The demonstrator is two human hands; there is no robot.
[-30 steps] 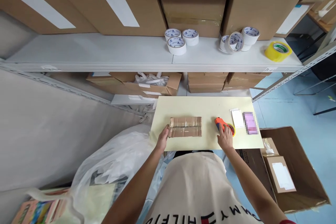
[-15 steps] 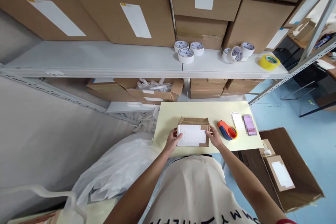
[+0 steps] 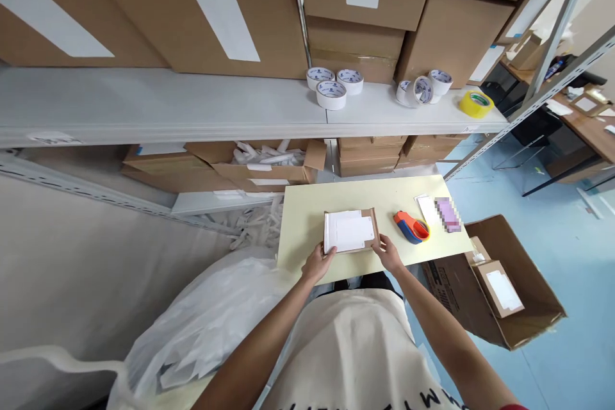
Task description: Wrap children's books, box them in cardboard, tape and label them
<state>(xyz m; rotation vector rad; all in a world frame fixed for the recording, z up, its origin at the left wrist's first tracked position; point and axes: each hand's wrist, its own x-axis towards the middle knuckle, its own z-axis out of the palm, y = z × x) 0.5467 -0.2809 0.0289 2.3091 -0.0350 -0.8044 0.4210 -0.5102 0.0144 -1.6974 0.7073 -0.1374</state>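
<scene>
A small cardboard box (image 3: 350,231) with a white label on its upper face lies nearly flat over the pale yellow table (image 3: 302,205). My left hand (image 3: 318,262) grips its near left corner, thumb on top and the other fingers partly hidden. At the near right corner, my right hand (image 3: 387,252) holds the box's edge between thumb and fingers. Just right of the box sits an orange and blue tape dispenser (image 3: 412,227). White paper slips (image 3: 426,209) and a purple, blurred-out item (image 3: 448,214) lie beyond it near the table's right end.
A large open carton (image 3: 533,269) on the floor at right holds small boxes, one a labelled box (image 3: 500,288). Ahead, a grey shelf (image 3: 192,109) carries big cartons, several white tape rolls (image 3: 331,95) and a yellow tape roll (image 3: 475,104). White plastic sheeting (image 3: 206,314) bulges at left.
The box has tipped down from showing its far side to lying flatter. My hands have shifted to its near corners. The camera view has swung slightly right.
</scene>
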